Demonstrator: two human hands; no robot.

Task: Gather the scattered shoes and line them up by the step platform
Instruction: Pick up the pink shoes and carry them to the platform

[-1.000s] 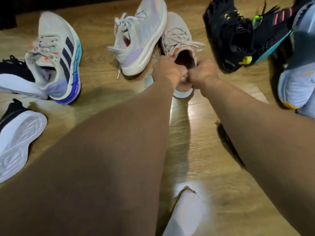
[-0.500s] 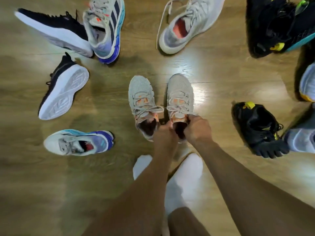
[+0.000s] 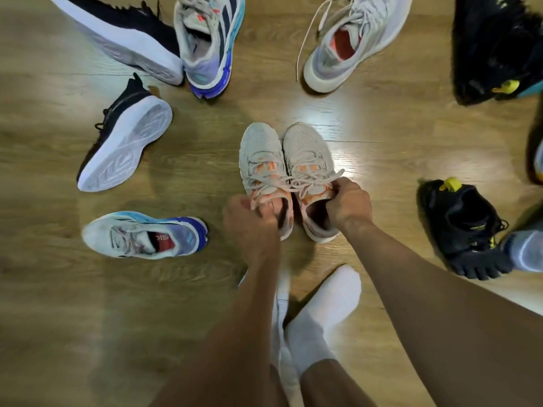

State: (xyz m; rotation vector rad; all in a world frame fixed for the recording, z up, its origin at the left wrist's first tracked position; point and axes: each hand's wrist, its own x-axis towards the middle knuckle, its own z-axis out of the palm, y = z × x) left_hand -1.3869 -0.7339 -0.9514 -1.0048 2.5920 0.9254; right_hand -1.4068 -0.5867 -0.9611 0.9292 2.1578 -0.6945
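A pair of beige knit sneakers with orange accents stands side by side in the middle of the wooden floor, toes pointing away from me. My left hand point(image 3: 249, 224) grips the collar of the left beige sneaker point(image 3: 260, 151). My right hand point(image 3: 348, 202) grips the collar of the right beige sneaker point(image 3: 305, 145). Both heels are partly hidden by my hands. No step platform is in view.
Scattered around: a white-and-blue sneaker point(image 3: 141, 235) at the left, a black sneaker on its side point(image 3: 123, 139), another black one point(image 3: 117, 33), a striped white sneaker point(image 3: 211, 39), a white-lilac sneaker point(image 3: 352, 39), black toe shoes point(image 3: 467, 230) at the right. My white-socked feet point(image 3: 323, 306) stand below.
The beige pair has come toward my feet and the two shoes now sit closer together. My view has tilted further down onto the floor.
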